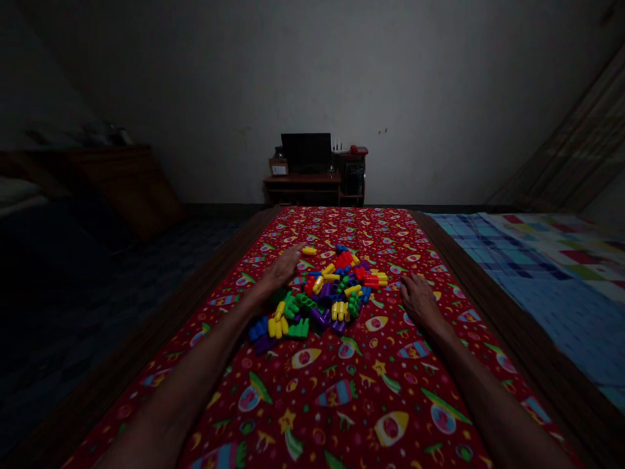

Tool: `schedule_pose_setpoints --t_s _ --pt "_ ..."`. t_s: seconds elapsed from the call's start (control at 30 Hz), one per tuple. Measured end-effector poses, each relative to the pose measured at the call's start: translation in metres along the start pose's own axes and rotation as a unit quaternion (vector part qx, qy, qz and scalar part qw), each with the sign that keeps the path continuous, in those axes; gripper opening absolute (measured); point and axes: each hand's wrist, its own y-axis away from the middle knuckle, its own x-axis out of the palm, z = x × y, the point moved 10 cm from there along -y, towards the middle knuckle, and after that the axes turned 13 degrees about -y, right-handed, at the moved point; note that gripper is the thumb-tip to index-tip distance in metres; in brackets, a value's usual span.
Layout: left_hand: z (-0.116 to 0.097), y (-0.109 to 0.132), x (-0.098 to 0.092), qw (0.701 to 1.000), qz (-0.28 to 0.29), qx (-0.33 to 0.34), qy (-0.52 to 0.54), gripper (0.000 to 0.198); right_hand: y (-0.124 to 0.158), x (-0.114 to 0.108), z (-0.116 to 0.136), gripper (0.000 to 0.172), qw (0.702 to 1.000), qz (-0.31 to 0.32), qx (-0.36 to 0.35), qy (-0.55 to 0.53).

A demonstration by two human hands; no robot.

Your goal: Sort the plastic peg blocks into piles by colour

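A loose heap of plastic toy building blocks [325, 294] in yellow, green, purple, blue and red lies on a red patterned cloth [336, 394]. My left hand [284, 266] reaches along the heap's left side, fingers stretched forward. Its fingertips are right by the left end of a yellow block [309, 251] lying apart at the far side; whether they touch it is hard to see. To the right of the heap, my right hand [418, 301] rests on the cloth with fingers slightly bent and apart, holding nothing. Closest to it is a yellow block [381, 279] beside red ones.
Beyond the cloth's far edge, a low desk [303, 178] against the wall carries a dark monitor [306, 152] and a small box [278, 167]. A blue checked cover [517, 280] spreads at the right. Wooden furniture [122, 189] stands in shadow on the left.
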Motion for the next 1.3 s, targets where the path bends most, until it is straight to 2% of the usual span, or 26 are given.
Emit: schedule_pose_setpoints --t_s 0.1,0.2,0.27,0.4,0.5,0.57,0.63,0.67,0.73,0.8,0.87,0.97,1.03,1.17,1.23,1.3 --pt "0.071 0.036 -0.011 0.994 -0.001 -0.083 -0.064 0.063 0.000 0.001 -0.002 0.039 1.000 -0.002 0.009 -0.005" --pt "0.115 0.060 -0.012 0.976 0.022 -0.128 -0.173 0.057 0.002 0.001 -0.003 0.040 1.000 -0.004 0.010 -0.008" --pt "0.133 0.065 -0.011 0.964 0.043 -0.139 -0.224 0.056 0.003 0.000 -0.003 0.040 1.000 -0.003 0.007 -0.009" --pt "0.165 0.065 -0.023 0.949 0.062 -0.200 -0.235 0.058 0.004 0.001 -0.004 0.041 1.000 0.002 0.006 -0.017" --pt "0.169 0.067 -0.037 0.949 0.044 -0.217 -0.226 0.059 0.003 0.001 -0.005 0.039 1.000 -0.004 0.006 -0.025" --pt "0.151 0.073 -0.042 0.957 0.010 -0.190 -0.221 0.060 0.002 0.002 -0.005 0.038 1.000 -0.009 0.006 -0.026" --pt "0.115 0.084 -0.041 0.972 -0.042 -0.130 -0.191 0.061 0.002 0.002 -0.005 0.037 1.000 -0.016 0.008 -0.022" --pt "0.093 0.093 -0.037 0.982 -0.061 -0.093 -0.154 0.062 0.002 0.002 -0.004 0.037 1.000 -0.019 0.008 -0.019" --pt "0.056 0.112 -0.021 0.994 -0.059 -0.062 -0.072 0.063 0.002 0.002 -0.003 0.037 1.000 -0.022 0.011 -0.010" --pt "0.022 0.128 -0.004 0.997 -0.046 -0.045 -0.040 0.060 0.001 0.002 -0.002 0.038 1.000 -0.016 0.018 -0.003" --pt "-0.006 0.133 0.004 0.997 -0.063 -0.046 -0.027 0.056 0.001 0.003 -0.001 0.039 1.000 -0.007 0.024 -0.003" --pt "-0.043 0.123 0.009 0.993 -0.104 -0.043 -0.034 0.057 0.000 0.003 0.000 0.039 1.000 0.008 0.029 -0.003" --pt "-0.077 0.108 0.017 0.993 -0.111 0.004 -0.040 0.058 -0.001 0.002 -0.001 0.038 0.999 0.014 0.029 0.000" --pt "-0.143 0.080 0.037 0.989 -0.085 0.117 -0.025 0.053 -0.001 0.002 -0.001 0.036 1.000 0.011 0.014 -0.012" --pt "-0.157 0.065 0.035 0.984 -0.093 0.151 0.000 0.052 0.000 0.002 0.000 0.036 1.000 0.004 0.003 -0.016" --pt "-0.145 0.043 0.021 0.981 -0.131 0.142 0.029 0.052 0.000 0.003 -0.001 0.037 1.000 -0.001 0.002 -0.009"
